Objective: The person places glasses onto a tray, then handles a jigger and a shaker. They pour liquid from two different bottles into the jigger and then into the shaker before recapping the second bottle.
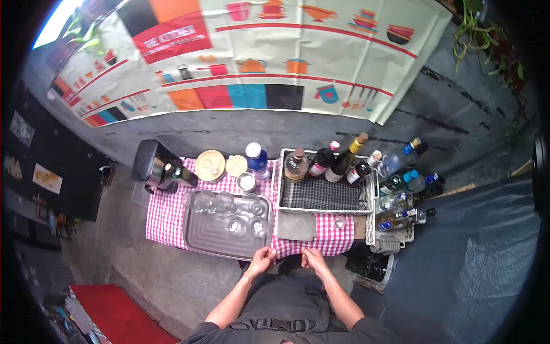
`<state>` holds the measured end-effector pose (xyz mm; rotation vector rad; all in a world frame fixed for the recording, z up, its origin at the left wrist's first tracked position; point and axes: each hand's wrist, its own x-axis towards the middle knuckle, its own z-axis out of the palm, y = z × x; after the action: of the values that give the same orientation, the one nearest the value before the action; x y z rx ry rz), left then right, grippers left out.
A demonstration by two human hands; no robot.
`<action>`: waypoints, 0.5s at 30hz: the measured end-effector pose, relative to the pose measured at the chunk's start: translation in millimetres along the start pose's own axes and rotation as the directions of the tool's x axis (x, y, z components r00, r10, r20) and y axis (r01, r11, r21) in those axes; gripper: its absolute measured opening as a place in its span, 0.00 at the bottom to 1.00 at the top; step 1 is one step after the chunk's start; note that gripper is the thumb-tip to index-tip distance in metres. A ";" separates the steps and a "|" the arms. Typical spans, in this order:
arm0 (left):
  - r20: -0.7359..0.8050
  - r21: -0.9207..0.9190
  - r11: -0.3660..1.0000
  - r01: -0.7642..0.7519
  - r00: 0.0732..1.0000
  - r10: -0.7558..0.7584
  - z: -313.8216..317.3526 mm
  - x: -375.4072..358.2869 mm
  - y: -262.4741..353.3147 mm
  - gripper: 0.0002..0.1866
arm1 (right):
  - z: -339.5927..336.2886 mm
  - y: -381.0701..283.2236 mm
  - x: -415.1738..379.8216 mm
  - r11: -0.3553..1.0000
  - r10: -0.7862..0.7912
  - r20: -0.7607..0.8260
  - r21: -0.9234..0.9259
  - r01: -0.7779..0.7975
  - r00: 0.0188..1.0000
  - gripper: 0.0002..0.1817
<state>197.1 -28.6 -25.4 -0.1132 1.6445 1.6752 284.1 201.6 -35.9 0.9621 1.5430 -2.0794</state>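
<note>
Left hand and right hand are part-curled near the checked tablecloth; whether either grips anything cannot be determined. The tray, bearing glasses, lies just beyond the left hand.

Glasses on tray; right of it, basket, bottles along back.

pink-and-white checked tablecloth at twelve o'clock, grey-brown tray at eleven, white basket with dark checked lining at one
</note>
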 end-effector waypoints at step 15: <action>-0.287 0.502 0.865 -0.005 0.942 0.172 -187.6 -94.7 -47.5 0.29 | 112.3 6.5 -28.1 0.901 -0.286 -0.179 -0.384 0.200 0.941 0.11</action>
<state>207.8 -243.2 -41.9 -0.0582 2.3172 1.2894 274.3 91.2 -1.9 0.9335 2.1765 -1.7826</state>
